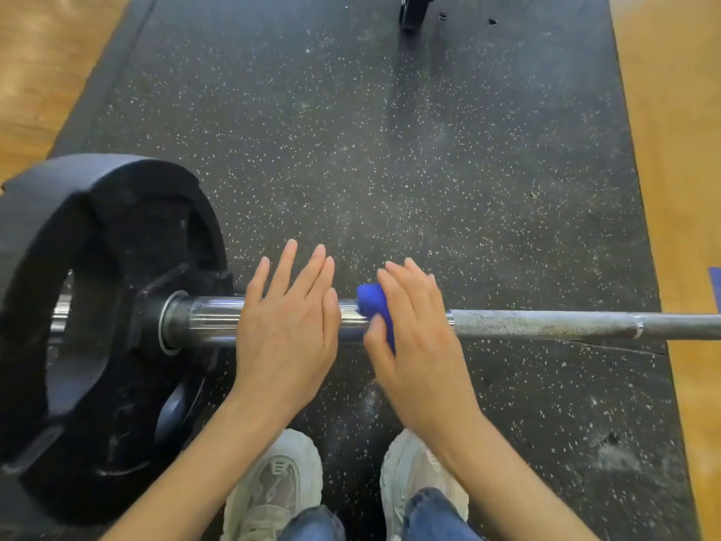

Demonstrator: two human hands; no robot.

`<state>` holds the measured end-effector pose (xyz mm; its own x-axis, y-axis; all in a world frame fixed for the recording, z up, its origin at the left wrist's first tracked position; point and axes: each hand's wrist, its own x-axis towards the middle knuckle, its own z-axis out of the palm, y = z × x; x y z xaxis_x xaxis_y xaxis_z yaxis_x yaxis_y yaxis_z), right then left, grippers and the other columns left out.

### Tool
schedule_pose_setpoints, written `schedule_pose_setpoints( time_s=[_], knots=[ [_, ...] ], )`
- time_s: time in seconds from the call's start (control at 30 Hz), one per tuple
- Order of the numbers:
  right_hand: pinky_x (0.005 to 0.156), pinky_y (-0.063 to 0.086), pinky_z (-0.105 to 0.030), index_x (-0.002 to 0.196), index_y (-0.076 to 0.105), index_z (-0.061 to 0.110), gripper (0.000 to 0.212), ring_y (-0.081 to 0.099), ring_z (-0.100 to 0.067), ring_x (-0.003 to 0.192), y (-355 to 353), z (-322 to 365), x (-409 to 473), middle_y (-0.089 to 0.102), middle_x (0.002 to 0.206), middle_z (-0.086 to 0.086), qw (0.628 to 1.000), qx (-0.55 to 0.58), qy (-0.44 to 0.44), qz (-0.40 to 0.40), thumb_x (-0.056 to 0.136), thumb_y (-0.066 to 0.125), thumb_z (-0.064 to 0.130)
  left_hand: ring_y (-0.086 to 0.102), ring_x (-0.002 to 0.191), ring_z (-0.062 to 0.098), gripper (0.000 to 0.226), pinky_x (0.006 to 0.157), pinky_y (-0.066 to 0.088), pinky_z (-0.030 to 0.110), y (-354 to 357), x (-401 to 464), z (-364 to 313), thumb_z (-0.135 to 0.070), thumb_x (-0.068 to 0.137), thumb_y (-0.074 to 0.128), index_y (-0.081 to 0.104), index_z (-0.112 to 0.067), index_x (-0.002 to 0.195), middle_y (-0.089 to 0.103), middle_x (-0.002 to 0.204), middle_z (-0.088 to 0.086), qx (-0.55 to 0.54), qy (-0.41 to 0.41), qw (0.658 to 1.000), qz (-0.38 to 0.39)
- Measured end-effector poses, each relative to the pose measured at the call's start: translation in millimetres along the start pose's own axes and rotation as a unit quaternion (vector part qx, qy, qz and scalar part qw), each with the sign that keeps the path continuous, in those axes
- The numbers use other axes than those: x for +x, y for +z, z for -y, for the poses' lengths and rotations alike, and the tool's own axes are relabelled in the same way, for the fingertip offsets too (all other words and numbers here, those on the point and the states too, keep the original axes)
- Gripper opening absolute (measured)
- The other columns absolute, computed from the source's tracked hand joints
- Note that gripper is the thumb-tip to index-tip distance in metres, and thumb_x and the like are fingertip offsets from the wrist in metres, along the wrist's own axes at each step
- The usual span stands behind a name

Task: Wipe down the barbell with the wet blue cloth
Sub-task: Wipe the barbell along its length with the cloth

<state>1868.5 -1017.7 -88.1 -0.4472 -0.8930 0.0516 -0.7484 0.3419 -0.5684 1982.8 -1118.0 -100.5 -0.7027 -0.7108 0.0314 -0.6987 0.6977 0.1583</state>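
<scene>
Barbell lies across the speckled rubber mat before us, one black weight plate on its left sleeve. We lay our left hand flat on the sleeve, fingers straight and slightly spread. Our right hand presses one blue cloth onto the bar, fingers straight, together. Two white sneakers stand below.

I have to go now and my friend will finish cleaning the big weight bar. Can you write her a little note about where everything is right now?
Left hand: flat and open, fingers straight, resting on the smooth sleeve of the barbell near the black weight plate.
Right hand: presses the bunched blue cloth onto the bar where the sleeve meets the rough shaft.
Done: cannot tell how much is already wiped.
Left: probably the long rough shaft running off to the right, then the far end, which is out of view.
</scene>
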Motion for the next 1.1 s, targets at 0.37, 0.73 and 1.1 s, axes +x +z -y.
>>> schedule_pose_setpoints(
  time_s=[0.37,0.73,1.1],
  knots=[
    [0.098,0.036,-0.026,0.096,0.065,0.011,0.031,0.053,-0.024,0.113,-16.2,0.7,7.3,0.062,0.108,-0.001,0.990,0.014,0.076,0.119,0.097,0.037,0.025,0.026,0.152,0.033,0.053,0.120,0.019,0.047,0.2,-32.7,-6.6,-0.025,0.105,0.024,0.051,-0.005,0.146,0.043,0.158,0.008,0.018,-0.004,0.999,-0.026],
    [0.087,0.042,-0.038,0.083,0.060,0.009,0.036,0.053,-0.026,0.091,-21.9,4.7,-2.7,0.060,0.089,-0.003,0.977,-0.027,0.089,0.193,0.097,0.034,0.029,0.023,0.152,0.031,0.051,0.121,0.014,0.042,6.1,-63.6,-10.5,-0.026,0.102,0.032,0.055,-0.009,0.145,0.039,0.160,0.006,0.004,0.009,0.998,-0.059],
    [0.113,0.034,-0.036,0.111,0.064,0.010,0.045,0.053,-0.025,0.116,-19.0,7.3,-23.5,0.061,0.115,-0.002,0.986,-0.054,0.005,0.160,0.100,0.028,0.033,0.016,0.155,0.029,0.050,0.124,0.007,0.039,0.2,-61.9,-10.0,-0.025,0.105,0.030,0.050,-0.011,0.149,0.035,0.162,0.007,-0.033,0.008,0.997,-0.063]
  ],
)
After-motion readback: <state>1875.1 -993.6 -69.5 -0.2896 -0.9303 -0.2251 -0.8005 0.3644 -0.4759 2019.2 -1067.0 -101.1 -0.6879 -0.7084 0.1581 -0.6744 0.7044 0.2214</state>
